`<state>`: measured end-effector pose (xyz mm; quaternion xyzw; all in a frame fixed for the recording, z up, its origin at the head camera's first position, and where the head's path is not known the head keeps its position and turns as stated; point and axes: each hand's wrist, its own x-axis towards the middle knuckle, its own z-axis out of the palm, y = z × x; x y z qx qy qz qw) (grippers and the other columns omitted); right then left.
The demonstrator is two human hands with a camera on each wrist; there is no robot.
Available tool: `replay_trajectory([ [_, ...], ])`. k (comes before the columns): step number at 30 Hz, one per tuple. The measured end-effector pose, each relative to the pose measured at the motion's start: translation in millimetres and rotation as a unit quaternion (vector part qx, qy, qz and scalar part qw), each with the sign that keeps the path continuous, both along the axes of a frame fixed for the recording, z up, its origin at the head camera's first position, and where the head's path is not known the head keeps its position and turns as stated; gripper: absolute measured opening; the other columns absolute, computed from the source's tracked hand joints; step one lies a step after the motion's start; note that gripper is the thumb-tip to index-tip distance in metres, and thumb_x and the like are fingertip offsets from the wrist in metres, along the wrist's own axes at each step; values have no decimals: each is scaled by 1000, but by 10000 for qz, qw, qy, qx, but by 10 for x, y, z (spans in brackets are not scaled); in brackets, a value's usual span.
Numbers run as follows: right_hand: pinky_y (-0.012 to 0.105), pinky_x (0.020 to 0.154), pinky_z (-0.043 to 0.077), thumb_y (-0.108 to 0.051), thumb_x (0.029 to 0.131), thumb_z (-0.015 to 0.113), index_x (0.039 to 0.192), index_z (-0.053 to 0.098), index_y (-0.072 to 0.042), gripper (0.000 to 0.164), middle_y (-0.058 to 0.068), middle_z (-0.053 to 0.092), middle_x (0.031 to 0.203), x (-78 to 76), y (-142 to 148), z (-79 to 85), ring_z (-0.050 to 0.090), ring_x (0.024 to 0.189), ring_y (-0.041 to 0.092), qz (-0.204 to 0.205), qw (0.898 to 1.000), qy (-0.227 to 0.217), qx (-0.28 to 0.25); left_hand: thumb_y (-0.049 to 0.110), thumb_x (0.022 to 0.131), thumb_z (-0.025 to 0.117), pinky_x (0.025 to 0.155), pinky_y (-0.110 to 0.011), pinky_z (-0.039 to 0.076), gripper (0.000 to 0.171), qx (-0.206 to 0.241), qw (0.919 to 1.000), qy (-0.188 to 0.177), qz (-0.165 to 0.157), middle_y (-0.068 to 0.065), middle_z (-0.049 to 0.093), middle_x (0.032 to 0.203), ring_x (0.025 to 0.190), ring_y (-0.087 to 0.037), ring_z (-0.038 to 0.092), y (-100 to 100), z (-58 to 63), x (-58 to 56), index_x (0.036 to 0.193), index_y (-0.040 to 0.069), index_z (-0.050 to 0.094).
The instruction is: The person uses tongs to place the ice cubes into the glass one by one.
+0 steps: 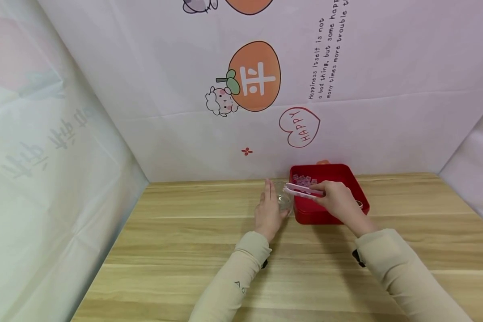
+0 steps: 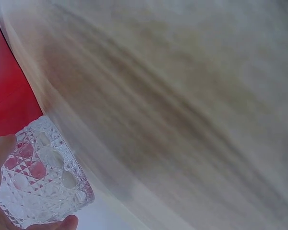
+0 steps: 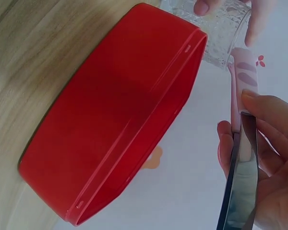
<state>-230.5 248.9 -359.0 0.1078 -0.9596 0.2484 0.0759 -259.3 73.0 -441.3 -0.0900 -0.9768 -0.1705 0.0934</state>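
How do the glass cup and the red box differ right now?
The glass cup is clear and patterned; the red box is opaque and plain-walled. The cup is smaller than the box. The left hand holds the cup, while the box is unheld. Both have open tops.

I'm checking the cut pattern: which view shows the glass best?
Left wrist view: the glass is largest, its diamond pattern clear, though the left hand covers part. The head view shows it small, partly behind that hand; the right wrist view crops it, partly behind the red box.
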Motion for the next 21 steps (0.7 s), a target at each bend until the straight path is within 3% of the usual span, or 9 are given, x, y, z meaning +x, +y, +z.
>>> replay_trajectory([
  [10, 24, 52, 43, -1, 77, 75, 108, 70, 3, 32, 20, 69, 89, 14, -37, -31, 50, 62, 17, 36, 9999, 119, -42, 43, 81, 73, 96, -37, 52, 99, 109, 9999, -60, -30, -4, 11, 163, 134, -28, 46, -1, -4, -6, 153, 6, 16],
  [21, 24, 53, 43, -3, 79, 74, 112, 68, 5, 35, 22, 69, 92, -2, -27, -41, 50, 64, 19, 89, 9999, -50, 45, 53, 86, 63, 99, -36, 50, 94, 174, 9998, -12, 7, -4, 12, 163, 137, -25, 43, 3, -4, -6, 153, 7, 17],
])
